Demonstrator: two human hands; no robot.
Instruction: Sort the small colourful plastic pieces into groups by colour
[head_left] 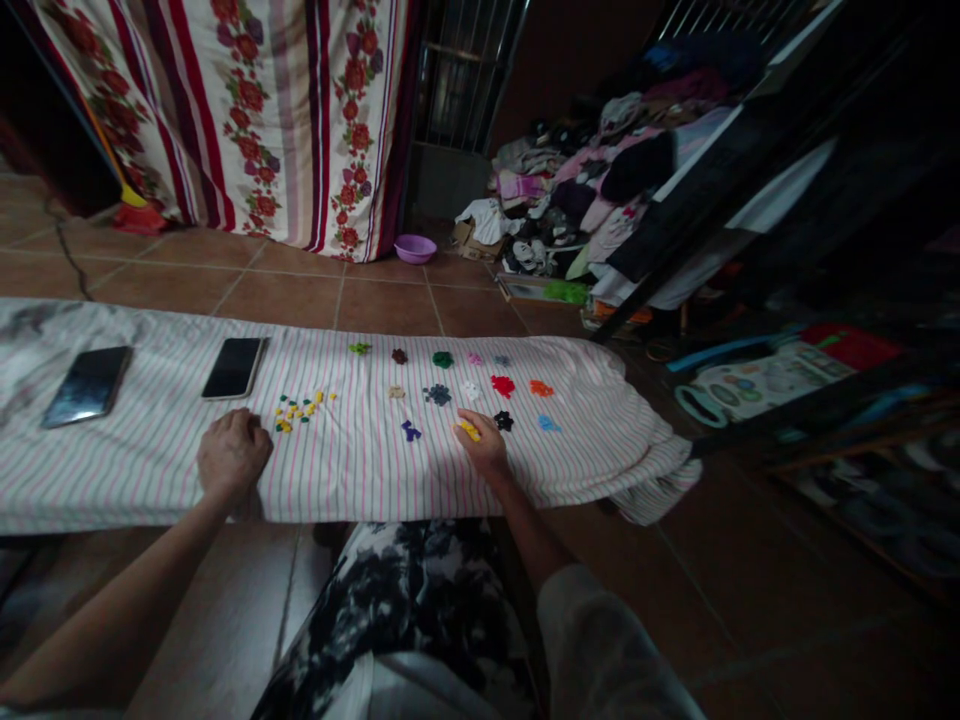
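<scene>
My right hand (484, 443) is closed, with small yellow pieces (470, 430) showing between thumb and fingers. Whether some of them lie on the cloth beneath is unclear. Beside it are a black pile (503, 421) and a white pile (471, 391). My left hand (235, 450) rests on the striped cloth (337, 480) with fingers curled under, so their tips are hidden. Just right of it lies a scattered mix of yellow and green pieces (300, 410). Other small piles are sorted by colour, among them grey (437, 395), red (503, 386), orange (541, 388), dark green (442, 359) and purple (410, 431).
Two phones, a dark one (86, 387) and a white-edged one (234, 367), lie at the left of the cloth. Beyond on the tiled floor are a purple basin (415, 249), a floral curtain (292, 120) and a heap of clothes (577, 190).
</scene>
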